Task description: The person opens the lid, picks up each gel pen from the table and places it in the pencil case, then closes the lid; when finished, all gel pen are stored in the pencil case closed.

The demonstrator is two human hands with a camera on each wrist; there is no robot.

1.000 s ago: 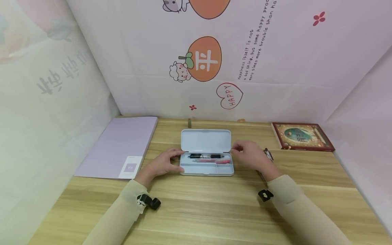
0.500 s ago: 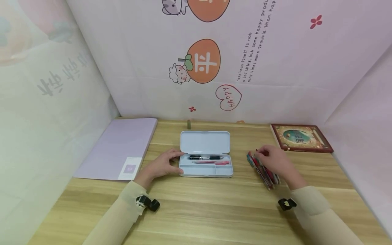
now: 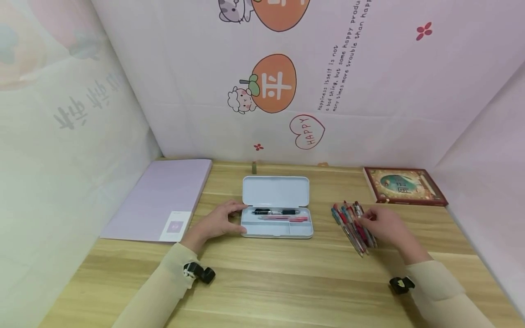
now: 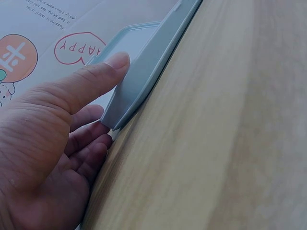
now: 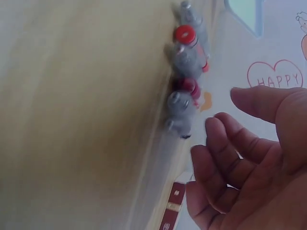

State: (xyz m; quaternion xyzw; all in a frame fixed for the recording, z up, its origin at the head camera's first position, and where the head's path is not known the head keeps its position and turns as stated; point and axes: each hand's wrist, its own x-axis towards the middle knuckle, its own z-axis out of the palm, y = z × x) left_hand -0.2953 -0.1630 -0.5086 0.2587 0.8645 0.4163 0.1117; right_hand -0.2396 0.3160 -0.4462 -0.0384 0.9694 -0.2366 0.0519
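A pale blue pencil case [image 3: 275, 191] lies with its lid up in the middle of the table. Inside are a black pen [image 3: 283, 212] and a pinkish-red pen [image 3: 297, 219]. My left hand [image 3: 215, 222] holds the case's left end between thumb and fingers; in the left wrist view the thumb [image 4: 103, 76] presses the case's side wall [image 4: 139, 72]. To the right lies a bundle of several pens [image 3: 347, 225], with blue, red and clear barrels. My right hand [image 3: 387, 230] is at the bundle's right side, its fingers loosely bent and holding nothing in the right wrist view.
A lilac folder [image 3: 160, 196] with a white label lies at the left by the wall. A red-bordered book [image 3: 404, 186] is at the back right. A small green object [image 3: 254, 167] stands at the back edge. Printed white sheets form walls around the table [image 3: 287, 282].
My right hand has moved right, from the case's right end to the loose pens and then to their right side, uncovering more of them. The left hand has stayed on the case.
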